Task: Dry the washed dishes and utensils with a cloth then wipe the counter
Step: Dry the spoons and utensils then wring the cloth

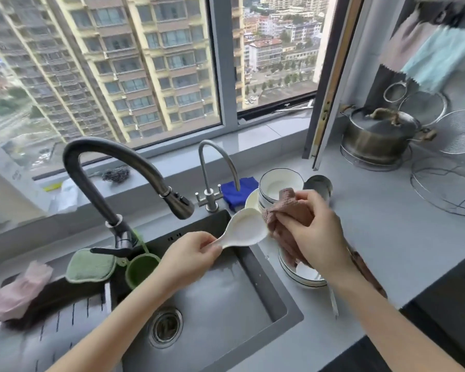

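My left hand [192, 255] pinches the handle of a white rice paddle [246, 228] above the sink's right edge. My right hand [316, 233] grips a brown waffle cloth [285, 210] bunched against the paddle's right rim. Behind them a stack of white bowls [279, 183] sits on a white plate [251, 201]. Under my right hand stands another white bowl with a dark rim [304, 277], partly hidden. A steel ladle [318, 183] lies just behind my right hand. The grey counter [381, 237] stretches off to the right.
The steel sink [226, 299] lies below, with a dark pull-out faucet [118, 178] and a slim tap [212, 167]. A blue cloth [235, 193], green sponge [90, 265], green cup [141, 268] and pink gloves [16, 288] ring it. A steel pot [379, 135] and wire racks [446, 186] stand at right.
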`<action>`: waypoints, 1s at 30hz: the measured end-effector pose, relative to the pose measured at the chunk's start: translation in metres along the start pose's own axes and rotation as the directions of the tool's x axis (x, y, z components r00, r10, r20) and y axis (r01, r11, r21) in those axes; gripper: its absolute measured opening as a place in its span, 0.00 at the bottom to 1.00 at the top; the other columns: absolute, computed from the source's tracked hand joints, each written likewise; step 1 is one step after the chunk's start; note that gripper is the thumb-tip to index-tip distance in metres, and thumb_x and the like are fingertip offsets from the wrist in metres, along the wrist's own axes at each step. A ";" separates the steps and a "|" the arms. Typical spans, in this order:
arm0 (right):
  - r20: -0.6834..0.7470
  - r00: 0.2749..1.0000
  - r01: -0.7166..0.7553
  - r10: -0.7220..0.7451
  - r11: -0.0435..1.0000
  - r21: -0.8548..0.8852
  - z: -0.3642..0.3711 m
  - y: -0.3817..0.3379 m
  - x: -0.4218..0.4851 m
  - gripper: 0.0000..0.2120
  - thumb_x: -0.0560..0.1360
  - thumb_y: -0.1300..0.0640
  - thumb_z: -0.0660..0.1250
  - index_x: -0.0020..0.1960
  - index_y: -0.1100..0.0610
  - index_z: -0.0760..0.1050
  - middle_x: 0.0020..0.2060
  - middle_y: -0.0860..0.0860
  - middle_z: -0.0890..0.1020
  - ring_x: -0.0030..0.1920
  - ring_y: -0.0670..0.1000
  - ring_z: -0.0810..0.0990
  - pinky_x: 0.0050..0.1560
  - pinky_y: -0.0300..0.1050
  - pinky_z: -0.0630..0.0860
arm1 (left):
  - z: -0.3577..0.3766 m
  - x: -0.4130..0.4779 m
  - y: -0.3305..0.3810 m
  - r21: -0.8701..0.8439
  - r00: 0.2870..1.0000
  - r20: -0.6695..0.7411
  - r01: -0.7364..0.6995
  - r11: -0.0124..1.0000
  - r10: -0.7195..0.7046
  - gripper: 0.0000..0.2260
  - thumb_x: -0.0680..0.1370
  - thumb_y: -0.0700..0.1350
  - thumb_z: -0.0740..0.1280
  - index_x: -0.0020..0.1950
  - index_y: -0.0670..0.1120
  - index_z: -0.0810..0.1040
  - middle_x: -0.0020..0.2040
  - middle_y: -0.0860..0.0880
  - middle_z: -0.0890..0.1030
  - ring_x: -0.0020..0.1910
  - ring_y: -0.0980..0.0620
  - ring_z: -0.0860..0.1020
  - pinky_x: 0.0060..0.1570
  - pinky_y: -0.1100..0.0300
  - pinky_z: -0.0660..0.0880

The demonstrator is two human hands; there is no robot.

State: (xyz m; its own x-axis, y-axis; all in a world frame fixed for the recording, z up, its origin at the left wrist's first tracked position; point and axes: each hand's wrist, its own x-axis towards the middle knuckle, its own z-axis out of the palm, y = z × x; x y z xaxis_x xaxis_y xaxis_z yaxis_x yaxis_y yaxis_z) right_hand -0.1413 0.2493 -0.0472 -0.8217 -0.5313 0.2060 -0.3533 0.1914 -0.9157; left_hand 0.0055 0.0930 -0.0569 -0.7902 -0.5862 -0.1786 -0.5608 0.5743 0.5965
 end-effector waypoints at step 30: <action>0.336 0.918 0.265 -0.210 0.956 -0.128 0.154 0.009 -0.019 0.20 0.71 0.34 0.56 0.57 0.41 0.74 0.51 0.49 0.78 0.52 0.53 0.78 0.53 0.51 0.74 | -0.034 -0.057 -0.068 0.073 0.934 -0.351 -0.047 0.996 0.070 0.11 0.77 0.46 0.63 0.36 0.44 0.77 0.29 0.48 0.73 0.33 0.50 0.71 0.32 0.56 0.64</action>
State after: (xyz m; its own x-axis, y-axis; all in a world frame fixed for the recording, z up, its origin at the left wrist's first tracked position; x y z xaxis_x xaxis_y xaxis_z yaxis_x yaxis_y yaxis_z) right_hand -0.0596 0.1337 -0.1122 -0.5302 -0.8054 0.2651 -0.6126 0.1477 -0.7764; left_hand 0.0969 0.0685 -0.0605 -0.6900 -0.7082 0.1497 -0.5397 0.6411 0.5457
